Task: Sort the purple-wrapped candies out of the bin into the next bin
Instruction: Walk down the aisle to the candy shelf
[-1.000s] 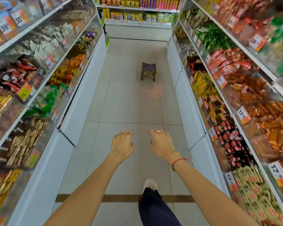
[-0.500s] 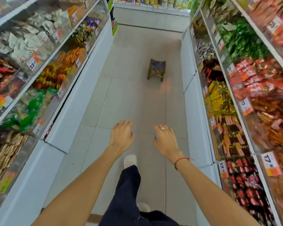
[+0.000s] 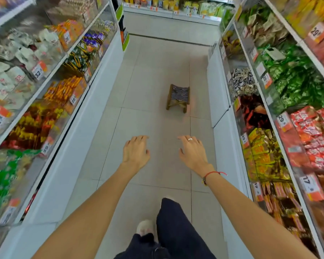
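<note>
Purple-wrapped candies (image 3: 94,39) far ahead-left, hands (image 3: 136,153) empty

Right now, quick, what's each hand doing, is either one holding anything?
Left hand: open, fingers loosely curled, holding nothing, above the grey tiled floor.
Right hand: open, silver ring on, holding nothing.

Both arms bare to top of view, no sleeves visible. Left hand (image 3: 136,153): no rings, no wristband. Right hand (image 3: 192,153): silver ring (image 3: 190,139) on one finger. Thin red string bracelet (image 3: 212,173) round right wrist, small dark bead or knot at inner side, loose end sticking out. Dark navy wide-leg trousers (image 3: 173,230). Pale, off-white shoe (image 3: 144,227), toe blurred.
</note>
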A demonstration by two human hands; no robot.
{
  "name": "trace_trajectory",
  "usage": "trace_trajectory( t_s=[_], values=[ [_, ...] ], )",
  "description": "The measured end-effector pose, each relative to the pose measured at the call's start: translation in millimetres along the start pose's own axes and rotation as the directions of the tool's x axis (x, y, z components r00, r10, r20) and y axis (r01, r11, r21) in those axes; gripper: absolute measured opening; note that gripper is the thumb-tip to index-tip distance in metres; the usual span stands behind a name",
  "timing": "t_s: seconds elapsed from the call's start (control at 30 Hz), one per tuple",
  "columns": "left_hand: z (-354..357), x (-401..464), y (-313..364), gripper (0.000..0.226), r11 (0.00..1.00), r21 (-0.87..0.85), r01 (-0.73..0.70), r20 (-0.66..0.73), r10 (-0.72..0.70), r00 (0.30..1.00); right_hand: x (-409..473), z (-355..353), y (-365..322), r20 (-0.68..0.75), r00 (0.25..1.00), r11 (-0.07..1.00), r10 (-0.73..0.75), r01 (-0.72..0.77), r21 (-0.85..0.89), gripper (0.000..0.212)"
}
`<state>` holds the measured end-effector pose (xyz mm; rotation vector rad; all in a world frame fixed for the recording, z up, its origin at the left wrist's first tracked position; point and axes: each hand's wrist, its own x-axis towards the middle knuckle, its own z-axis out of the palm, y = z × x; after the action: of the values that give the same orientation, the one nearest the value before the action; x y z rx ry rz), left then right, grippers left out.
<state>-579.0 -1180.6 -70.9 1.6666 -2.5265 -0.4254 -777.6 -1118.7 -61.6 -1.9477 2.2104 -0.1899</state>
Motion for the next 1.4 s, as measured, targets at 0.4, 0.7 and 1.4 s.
trace_trajectory(
  t_s=[0.4, 0.7, 1.4],
  values=[
    [-29, 313, 16, 0.049, 0.999, 0.001, 0.042, 0.039, -0.042, 0.998, 300, -33, 96, 0.027, 1.0, 0.999, 0.009, -0.008, -0.032, 0.043],
    [-46, 522, 3, 0.049, 0.998, 0.017, 0.053, 0.075, -0.054, 0.996, 504, -45, 144, 0.065, 0.998, 0.999, 0.025, -0.027, 0.03, 0.041],
    [-88, 1046, 3, 0.051, 0.959, 0.084, -0.272, 0.17, 0.255, 0.952, 962, -91, 266, 0.04, 0.964, 0.963, 0.262, -0.264, 0.059, 0.044]
  ],
)
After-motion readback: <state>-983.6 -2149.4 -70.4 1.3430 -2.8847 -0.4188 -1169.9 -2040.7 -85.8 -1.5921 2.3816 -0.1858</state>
